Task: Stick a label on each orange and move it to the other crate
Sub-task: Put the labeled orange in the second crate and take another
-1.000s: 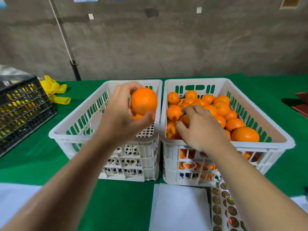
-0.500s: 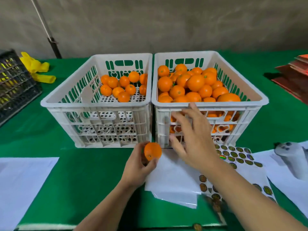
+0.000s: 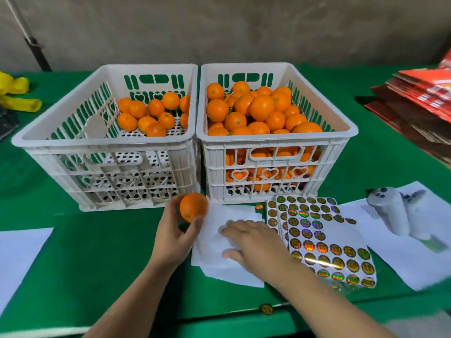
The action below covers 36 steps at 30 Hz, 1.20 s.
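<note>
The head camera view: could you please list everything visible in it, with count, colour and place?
crates: two, white, side by side on the table.
oranges: many, orange; right crate heaped, left crate holds about a dozen.
held orange: one, in front of the crates.
sticker sheets: several overlapping, gold holographic, front right.
loose stickers: two, gold, on the cloth.
paper sheets: several, white, front.
table cloth: green.
yellow thing: far left.
red stack: far right.
grey object: right.
hands: left grips the held orange; right rests on paper.
</note>
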Available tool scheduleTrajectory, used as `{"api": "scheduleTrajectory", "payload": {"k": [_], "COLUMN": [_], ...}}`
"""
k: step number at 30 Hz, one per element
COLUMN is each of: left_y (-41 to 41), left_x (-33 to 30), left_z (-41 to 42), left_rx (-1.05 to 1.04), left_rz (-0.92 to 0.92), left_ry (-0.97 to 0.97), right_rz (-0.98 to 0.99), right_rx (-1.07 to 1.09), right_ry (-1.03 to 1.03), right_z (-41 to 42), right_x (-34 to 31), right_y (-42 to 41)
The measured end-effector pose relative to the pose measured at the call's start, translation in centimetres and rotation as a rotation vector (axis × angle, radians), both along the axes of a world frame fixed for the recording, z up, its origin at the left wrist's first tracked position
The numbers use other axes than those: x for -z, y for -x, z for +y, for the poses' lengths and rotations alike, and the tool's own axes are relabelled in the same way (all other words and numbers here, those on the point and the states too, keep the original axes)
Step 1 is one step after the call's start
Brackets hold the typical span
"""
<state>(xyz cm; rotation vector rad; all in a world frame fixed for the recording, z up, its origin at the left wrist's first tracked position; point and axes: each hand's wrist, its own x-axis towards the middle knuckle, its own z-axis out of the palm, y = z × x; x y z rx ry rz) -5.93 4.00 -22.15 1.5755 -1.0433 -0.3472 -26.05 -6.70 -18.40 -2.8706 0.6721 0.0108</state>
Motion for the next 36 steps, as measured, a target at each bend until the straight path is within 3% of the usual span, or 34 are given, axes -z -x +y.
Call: {"api": "scheduleTrajectory", "payload": {"k": [5, 10, 13, 15, 21, 23, 32, 36], "left_y": [0.1, 0.1, 0.3, 0.1, 0.1, 0.0, -0.4, -0.3], "left_x": [0.0, 0.4, 0.5, 0.5, 0.7, 0.8, 0.9, 0.5], "left_z": [0.5, 0.2, -0.1, -0.2, -0.3, -0.3, -0.4, -0.1], "left_rx": [0.040, 0.222, 0.230, 0.218, 0.201, 0.196, 0.175, 0.059], "left_rz": [-0.089, -0.230, -0.297, -0.292, -0.275, -0.264, -0.084, -0.038], "left_ry": [0.024, -0.217, -0.251, -0.250, -0.255, -0.260, -0.155, -0.047], "right_rz": [-0.003, -0.293, -0.068, 0.031, -0.262, -0.320, -0.510, -0.171], "right_rx": [-0.004, 0.204, 0.403, 0.405, 0.437, 0.453, 0.321, 0.057], "right_ry": [-0.072, -0.005, 0.038, 0.018, -0.261, -0.270, -0.105, -0.051], "right_z": [0.4, 0.2, -1.2, -2.1, -3.2, -3.6, -1.6, 1.3], "right_x": [-1.0, -2.7, -2.7, -2.3, -3.3, -3.7, -5.8, -3.2], "right_y": [0.7, 7.1, 11.8, 13.2, 14.2, 14.1, 7.8, 2.2]}}
